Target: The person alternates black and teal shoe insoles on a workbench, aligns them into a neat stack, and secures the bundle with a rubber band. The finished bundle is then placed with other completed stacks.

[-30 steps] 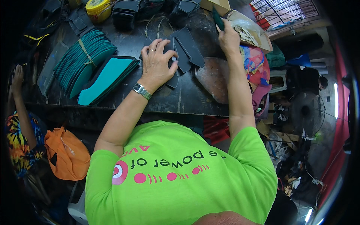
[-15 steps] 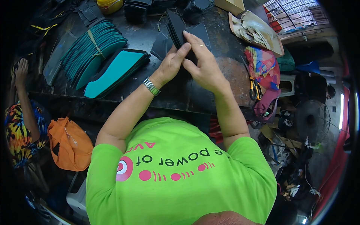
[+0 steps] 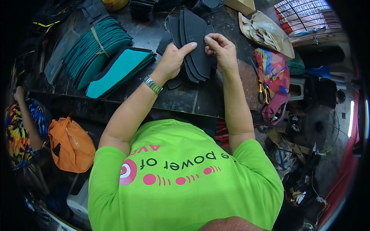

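Note:
My left hand (image 3: 173, 61) grips a fanned stack of black cut pieces (image 3: 196, 32), its thumb pressed across the top face. The pieces are flat, long and slightly curved, with a small light mark on the uppermost one. At the right edge of the stack, my right hand (image 3: 223, 52) has its fingers curled in and the thumb against them. Anything in that pinch is too small to tell. More black pieces (image 3: 165, 41) lie on the table under and behind the stack.
Left on the dark table (image 3: 165, 102) are a tied bundle of teal-and-black pieces (image 3: 98, 50) and a loose teal stack (image 3: 119, 71). Orange-handled scissors (image 3: 264, 92), colourful cloth (image 3: 271, 67) and a tray of scraps (image 3: 266, 32) sit right. Another person's arm (image 3: 29, 119) is far left.
The black pieces, earlier upright and pressed between both hands, are now tilted flatter and fanned out. My right hand has moved right to their edge and curled its fingers.

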The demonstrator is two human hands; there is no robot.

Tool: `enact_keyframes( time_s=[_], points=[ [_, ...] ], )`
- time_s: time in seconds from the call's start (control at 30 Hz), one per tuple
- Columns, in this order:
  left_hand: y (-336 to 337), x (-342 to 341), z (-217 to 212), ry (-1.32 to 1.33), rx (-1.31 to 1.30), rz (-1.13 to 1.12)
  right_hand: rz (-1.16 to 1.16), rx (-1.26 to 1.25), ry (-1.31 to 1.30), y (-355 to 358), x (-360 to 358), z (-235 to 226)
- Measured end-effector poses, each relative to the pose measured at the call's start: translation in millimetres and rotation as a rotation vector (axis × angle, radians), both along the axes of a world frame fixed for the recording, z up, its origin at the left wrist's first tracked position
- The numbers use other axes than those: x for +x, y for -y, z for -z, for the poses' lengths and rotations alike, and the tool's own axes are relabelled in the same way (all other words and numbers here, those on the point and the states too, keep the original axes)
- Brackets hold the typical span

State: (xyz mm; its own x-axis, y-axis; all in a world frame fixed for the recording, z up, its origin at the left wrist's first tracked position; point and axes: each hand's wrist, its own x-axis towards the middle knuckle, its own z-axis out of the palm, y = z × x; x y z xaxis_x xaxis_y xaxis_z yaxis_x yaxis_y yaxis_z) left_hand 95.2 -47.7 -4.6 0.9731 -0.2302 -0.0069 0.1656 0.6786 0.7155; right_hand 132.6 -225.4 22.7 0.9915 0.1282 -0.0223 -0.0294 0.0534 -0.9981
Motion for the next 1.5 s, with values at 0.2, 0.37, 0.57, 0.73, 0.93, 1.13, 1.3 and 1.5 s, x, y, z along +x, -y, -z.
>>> enact_keyframes(
  time_s=[0.2,0.37,0.57,0.73,0.93,1.13,1.3,1.5],
  points=[
    [2,3,8,-0.014,0.138,-0.018,0.111,-0.167,0.267,-7,-9,10],
    [-1,4,8,-0.021,0.175,-0.005,0.130,-0.137,0.290,-11,-12,13],
    [1,2,5,-0.019,0.140,-0.036,0.137,0.115,0.108,-6,-11,10],
    [-5,7,1,-0.106,-0.034,0.123,0.218,0.270,0.083,38,6,1],
    [-9,9,0,-0.059,-0.217,0.222,0.365,-0.160,0.128,76,28,21],
    [-8,9,2,-0.044,-0.107,0.165,0.533,-0.991,0.513,59,14,17],
    [-6,7,8,-0.096,-0.041,0.032,0.089,-0.305,0.209,22,-7,4],
    [-5,7,4,-0.106,0.035,0.032,0.085,-0.107,0.112,21,-7,3]
  ],
)
